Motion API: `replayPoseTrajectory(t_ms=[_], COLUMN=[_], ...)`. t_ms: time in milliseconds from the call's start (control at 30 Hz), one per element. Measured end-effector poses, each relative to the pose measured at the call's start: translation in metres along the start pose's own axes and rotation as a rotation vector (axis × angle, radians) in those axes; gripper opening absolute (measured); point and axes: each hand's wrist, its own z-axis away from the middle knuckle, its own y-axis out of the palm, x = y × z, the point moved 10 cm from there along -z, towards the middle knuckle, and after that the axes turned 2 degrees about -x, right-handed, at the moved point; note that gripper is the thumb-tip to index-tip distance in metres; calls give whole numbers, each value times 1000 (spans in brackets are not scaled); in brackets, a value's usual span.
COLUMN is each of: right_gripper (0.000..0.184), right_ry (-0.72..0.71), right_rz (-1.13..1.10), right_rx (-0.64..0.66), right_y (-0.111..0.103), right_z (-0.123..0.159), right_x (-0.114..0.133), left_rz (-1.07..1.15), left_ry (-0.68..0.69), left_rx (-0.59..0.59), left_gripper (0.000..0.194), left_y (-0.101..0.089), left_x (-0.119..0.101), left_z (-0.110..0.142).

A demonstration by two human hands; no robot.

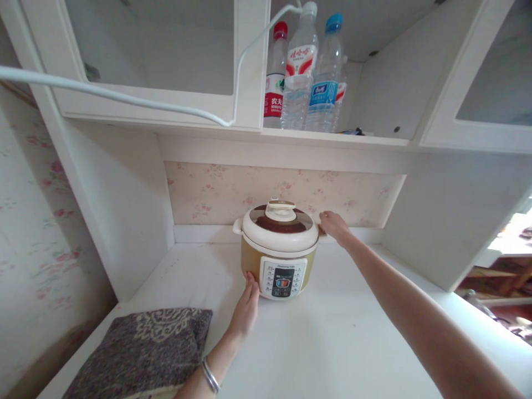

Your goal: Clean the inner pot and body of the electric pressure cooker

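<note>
- Cooker (250, 254), cream and gold, upright on the white counter (328, 332), close to the back edge, roughly mid-span between the side walls.
- Lid (249, 227) on: cream rim, brown top. Lid handle (280, 212) centred on it.
- Control panel (297, 280) faces the counter's front edge; its small print is too small to read.
- Left hand (245, 311): fingers extended, laid against the cooker's lower left side, just beside the panel. Not clamped.
- Right hand (333, 226): fingers curled, clamped on the cooker at its right side, just below lid height. Handle there mostly hidden by the hand.
- Left side handle (238, 226) in plain view, untouched.
- Silver bracelet (210, 377) on left wrist.
- Grey patterned cloth item (145, 346) flat at the counter's front left corner, near left forearm, apart from cooker.
- Shelf above: red-capped bottle (275, 83), white-capped bottle (300, 77), blue-capped bottle (323, 91) in a row near its front edge; another bottle partly hidden behind.
- White cable (145, 103) crosses in front of the cabinet (249, 108).
</note>
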Motion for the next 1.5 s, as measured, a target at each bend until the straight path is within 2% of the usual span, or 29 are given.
replayPoseTrajectory(t_ms=[67, 133, 233, 333, 433, 567, 800, 900, 1067, 1167, 1267, 1367, 1500], right_gripper=[43, 45, 48, 49, 49, 51, 58, 57, 54, 52, 53, 57, 54], right_ry=[-55, -217, -520, -637, -645, -629, -489, -472, -469, -453, -406, -301, -43], right_rz=[14, 25, 92, 201, 351, 461, 575, 577, 546, 523, 511, 469, 246], right_rx=[-60, -91, -60, 50, 153, 226, 219, 211, 159, 102, -21, -127, -175], right_y=[-10, -13, 1, 24, 37, 38, 42, 43, 20, -8, -43, -73, -99], right_z=[-5, -4, 9, 16, 13, 8, -2, -5, -18, -29, -37, -38, -29], right_x=[20, 58, 124, 163, 175, 175, 179, 181, 175, 162, 139, 98, 10], left_rz=[-12, -14, -18, -29, -35, -30, -26, -34, -41, -45, -56, -76, -100], left_ry=[10, 19, 40, 58, 55, 69, 82, 95, 107, 111, 111, 113, 129], left_rx=[-7, 20, 84, 107, 103, 103, 119, 120, 137, 141, 139, 136, 111], left_gripper=[72, 72, 71, 72, 72, 73, 72, 71, 73, 73, 72, 70, 67], left_y=[3, 8, 13, 15, 16, 17, 17, 16, 16, 16, 16, 15, 15], left_x=[5, 7, 6, 6, 10, 14, 17, 14, 13, 14, 14, 11, 9], left_z=[-5, -8, -9, -8, -9, -10, -10, -9, -8, -10, -10, -10, -11])
